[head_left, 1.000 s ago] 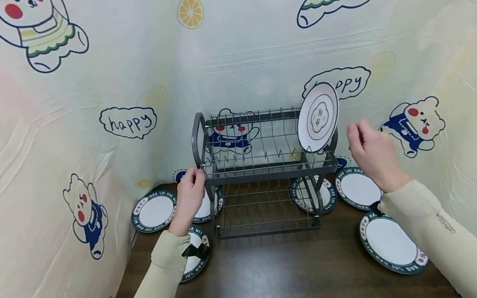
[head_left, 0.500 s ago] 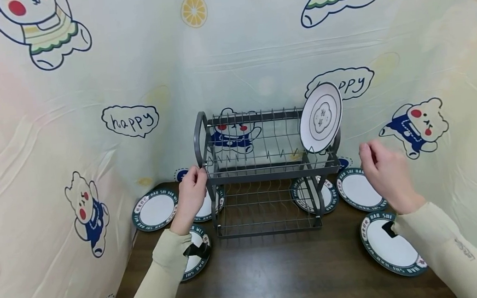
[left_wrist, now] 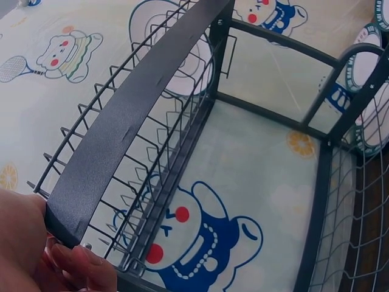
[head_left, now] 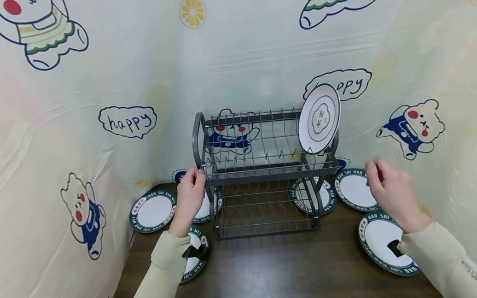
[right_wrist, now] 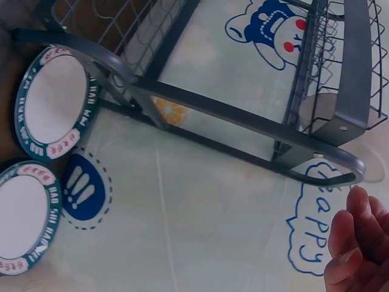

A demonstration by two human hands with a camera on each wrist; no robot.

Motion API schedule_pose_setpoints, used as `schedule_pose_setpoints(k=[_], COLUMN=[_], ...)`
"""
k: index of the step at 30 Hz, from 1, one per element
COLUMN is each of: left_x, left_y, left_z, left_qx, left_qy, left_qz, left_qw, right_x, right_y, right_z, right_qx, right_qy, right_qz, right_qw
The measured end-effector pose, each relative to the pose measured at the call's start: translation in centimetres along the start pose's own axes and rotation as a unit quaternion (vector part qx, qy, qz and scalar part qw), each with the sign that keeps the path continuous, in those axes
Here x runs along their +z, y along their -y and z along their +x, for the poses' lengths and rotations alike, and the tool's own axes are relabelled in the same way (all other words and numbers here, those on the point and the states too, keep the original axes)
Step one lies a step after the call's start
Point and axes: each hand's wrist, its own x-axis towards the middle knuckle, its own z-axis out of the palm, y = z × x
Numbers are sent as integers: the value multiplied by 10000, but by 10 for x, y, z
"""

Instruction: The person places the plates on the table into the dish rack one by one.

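A dark grey two-tier wire dish rack [head_left: 265, 177] stands at the back of the table. My left hand [head_left: 189, 194] holds its upper front left corner; in the left wrist view, thumb and fingers wrap the end of the flat rail [left_wrist: 115, 140]. One white plate [head_left: 319, 118] leans upright at the right end of the top tier, its marked underside showing. Away from the rack on the right, my right hand [head_left: 395, 193] hovers with loosely curled fingers and holds nothing. Beneath its wrist lies a green-rimmed plate [head_left: 377, 236], partly covered by the sleeve.
More green-rimmed plates lie flat: one at back right [head_left: 351, 189], one behind the rack's right leg [head_left: 329, 195], one at far left [head_left: 153, 210]. Another plate [head_left: 196, 237] sits under my left forearm. A patterned cloth [head_left: 237, 75] hangs close behind the dark table [head_left: 272, 271].
My right hand has drawn away from the upright plate, moving right and down toward the front right plate. My left hand has stayed on the rack's corner, and the rack has not moved.
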Motion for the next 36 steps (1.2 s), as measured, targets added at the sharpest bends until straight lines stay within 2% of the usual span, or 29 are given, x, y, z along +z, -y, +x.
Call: schedule_pose_setpoints(k=[20, 27, 36], left_x=[1, 1, 1], left_y=[0, 1, 1], left_z=[0, 0, -2], left_qx=[29, 52, 110], left_qy=[-41, -55, -56], left_qz=[-39, -69, -83], left_qw=[10000, 9999, 9999], right_x=[-3, -3, -2], right_y=[-25, -35, -49], right_z=[-43, -56, -75], right_qx=[642, 743, 999], right_qy=[217, 193, 154], right_qz=[-156, -369, -346], right_qw=[9976, 9964, 9943])
